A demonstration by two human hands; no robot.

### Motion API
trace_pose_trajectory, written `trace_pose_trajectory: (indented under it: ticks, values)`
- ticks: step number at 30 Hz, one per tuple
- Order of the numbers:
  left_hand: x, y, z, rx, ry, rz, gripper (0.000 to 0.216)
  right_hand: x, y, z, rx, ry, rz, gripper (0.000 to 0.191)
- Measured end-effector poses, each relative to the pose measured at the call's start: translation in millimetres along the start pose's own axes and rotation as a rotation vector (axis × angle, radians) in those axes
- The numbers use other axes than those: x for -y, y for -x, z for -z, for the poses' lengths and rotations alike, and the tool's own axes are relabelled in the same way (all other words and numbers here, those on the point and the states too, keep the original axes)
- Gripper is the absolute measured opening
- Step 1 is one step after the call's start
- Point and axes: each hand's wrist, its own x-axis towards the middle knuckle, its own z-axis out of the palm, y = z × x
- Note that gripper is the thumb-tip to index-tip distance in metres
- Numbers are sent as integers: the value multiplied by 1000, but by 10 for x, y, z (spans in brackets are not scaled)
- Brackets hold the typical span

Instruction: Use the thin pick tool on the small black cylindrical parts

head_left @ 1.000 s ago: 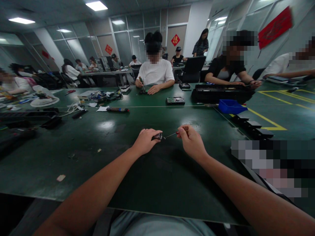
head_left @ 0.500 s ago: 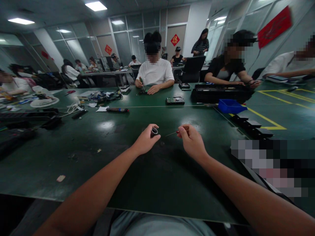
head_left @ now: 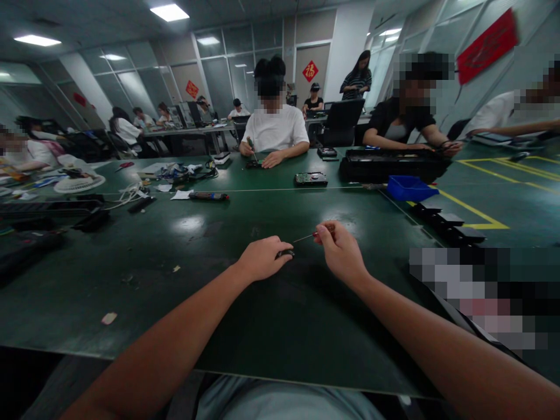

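My left hand (head_left: 265,258) is closed around a small dark round part (head_left: 286,254), a short black cylinder with a pale ring at its rim. Most of that part is hidden behind my fingers, and only its edge shows. In my right hand (head_left: 339,248) is a screwdriver (head_left: 305,238), its handle inside my fingers and its thin metal shaft pointing left. The shaft's tip is close to my left fingertips; whether it touches them or the part, I cannot tell. Both hands are over the middle of the green tabletop (head_left: 210,315).
An opened device with a circuit board (head_left: 310,178) lies ahead. Right of it are a blue bin (head_left: 411,188) and black blocks (head_left: 450,224). A dark rod-shaped tool (head_left: 209,196) and cables (head_left: 129,191) lie left. A person (head_left: 275,128) works across the table.
My left hand has turned over and dropped slightly towards the table, so the round part's open end no longer faces me. My right hand and the screwdriver have hardly moved.
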Motion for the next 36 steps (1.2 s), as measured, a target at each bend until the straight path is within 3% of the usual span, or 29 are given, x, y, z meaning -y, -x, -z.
trace_pose_trajectory:
  ticks: [5, 9, 14, 19, 25, 30, 36]
  values:
    - [-117, -60, -5, 54, -180, -14, 36, -16, 4, -11, -1, -10, 13, 24]
    - [-86, -86, 10, 28, -89, 17, 32, -5, 11, 5, 2, -17, 12, 24]
    - [128, -87, 135, -89, 426, 189, 26, -5, 4, 28, 10, -15, 5, 26]
    - [409, -60, 390, -273, 999, 449, 25, -30, -10, 26, 17, -12, 4, 26]
    - [943, 178, 703, -508, 1484, 723, 13, -28, -13, 32, 19, -10, -5, 25]
    - [1445, 601, 959, -756, 1420, 883, 12, -52, -20, 20, 26, -16, -1, 25]
    - [1837, 1251, 1307, -1016, 1238, 1002, 20, -66, -23, -2, 13, -13, -3, 25]
